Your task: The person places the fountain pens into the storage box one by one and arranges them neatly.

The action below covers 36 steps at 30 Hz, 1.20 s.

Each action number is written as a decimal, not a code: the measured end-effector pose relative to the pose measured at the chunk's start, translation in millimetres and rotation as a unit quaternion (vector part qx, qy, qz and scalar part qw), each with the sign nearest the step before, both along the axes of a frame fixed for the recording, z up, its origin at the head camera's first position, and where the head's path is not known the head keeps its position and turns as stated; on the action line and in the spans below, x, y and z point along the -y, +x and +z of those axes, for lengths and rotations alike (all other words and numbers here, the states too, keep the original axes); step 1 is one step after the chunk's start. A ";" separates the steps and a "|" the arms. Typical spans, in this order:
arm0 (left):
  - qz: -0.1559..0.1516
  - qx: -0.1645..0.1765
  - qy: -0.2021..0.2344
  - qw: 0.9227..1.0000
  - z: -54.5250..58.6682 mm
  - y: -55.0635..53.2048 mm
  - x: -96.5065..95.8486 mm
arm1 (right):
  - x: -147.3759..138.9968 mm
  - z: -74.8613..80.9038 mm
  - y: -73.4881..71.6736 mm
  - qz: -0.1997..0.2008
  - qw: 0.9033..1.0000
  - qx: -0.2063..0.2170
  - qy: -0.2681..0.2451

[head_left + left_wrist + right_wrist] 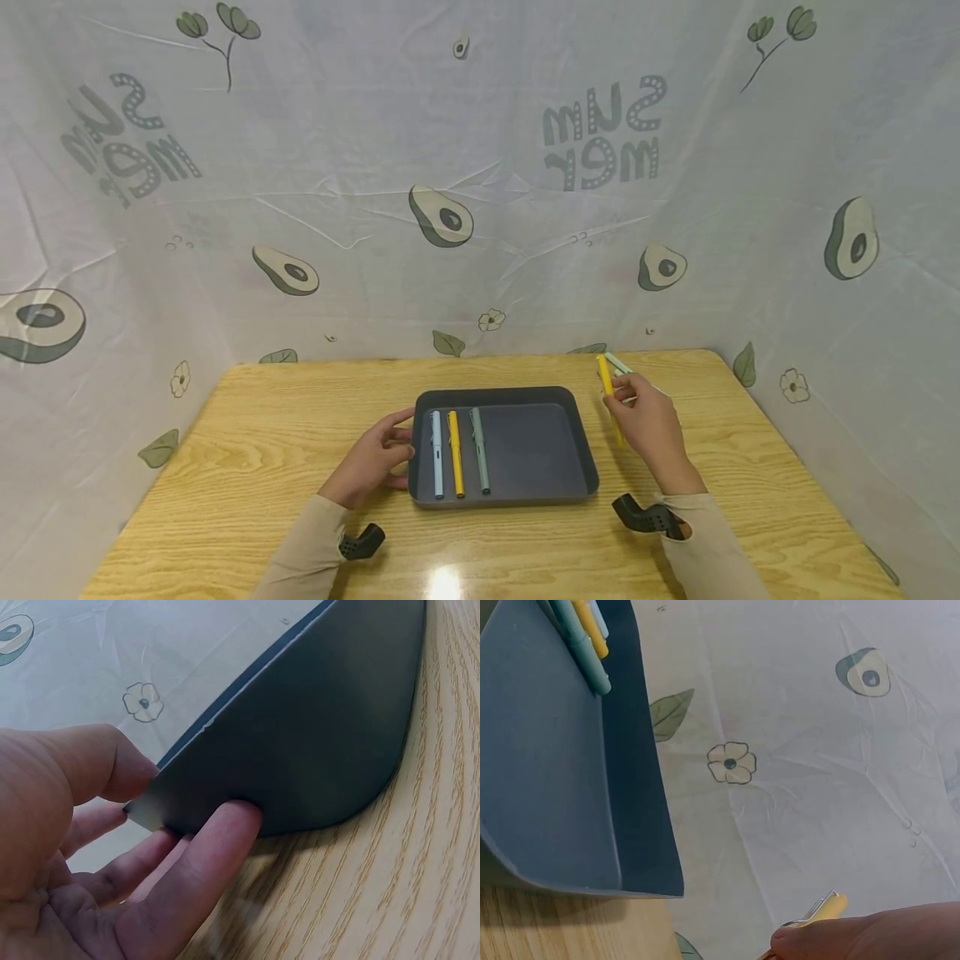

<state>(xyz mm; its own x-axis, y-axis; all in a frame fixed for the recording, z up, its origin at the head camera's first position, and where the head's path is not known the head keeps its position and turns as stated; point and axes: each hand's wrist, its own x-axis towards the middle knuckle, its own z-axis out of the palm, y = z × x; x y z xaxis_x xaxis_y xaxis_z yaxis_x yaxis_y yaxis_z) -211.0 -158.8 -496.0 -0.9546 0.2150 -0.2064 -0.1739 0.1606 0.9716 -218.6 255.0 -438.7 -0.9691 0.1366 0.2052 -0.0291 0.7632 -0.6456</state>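
At the left end of the dark grey tray (525,500), my left hand (375,454) holds the tray's side. The left wrist view has the thumb at the rim of the tray (315,735) and fingertips low against its outer wall. Inside lie three capped pens side by side: a light blue pen (438,458), a yellow pen (456,458) and a grey-green pen (481,454). Right of the tray, my right hand (647,417) pinches another yellow pen (604,373) between thumb and fingers, its clip end pointing away. In the right wrist view, only that pen's clip end (832,906) shows.
Pale green pens (618,364) lie behind the right hand, partly covered by it. A printed curtain (360,275) surrounds the wooden table (300,417) at the back and sides. Black wrist mounts (643,514) stick out from both sleeves.
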 end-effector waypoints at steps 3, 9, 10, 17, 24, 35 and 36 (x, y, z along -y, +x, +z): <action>0.004 0.002 0.001 1.000 -0.4 0.1 -0.3 | 0.9 1.6 0.0 -0.002 1.000 -0.007 -0.003; 0.018 0.007 -0.007 1.000 0.8 -0.2 -2.6 | 2.4 5.1 0.4 0.001 1.000 -0.007 -0.008; 0.019 0.007 -0.009 1.000 1.3 -0.4 -3.1 | 2.7 5.8 0.6 0.002 1.000 -0.006 -0.008; 0.008 0.003 -0.001 1.000 3.4 0.5 -2.9 | 4.7 8.7 0.0 0.008 0.999 0.000 -0.034; -0.002 0.000 0.003 1.000 2.9 2.2 -1.4 | 9.6 9.0 1.2 0.014 0.997 0.011 -0.080; -0.018 -0.002 0.010 1.000 0.5 0.4 -0.3 | 20.6 11.1 5.0 0.032 0.992 0.017 -0.117; -0.018 -0.002 0.010 1.000 0.4 0.3 -0.3 | 21.7 11.5 5.4 0.034 0.992 0.016 -0.121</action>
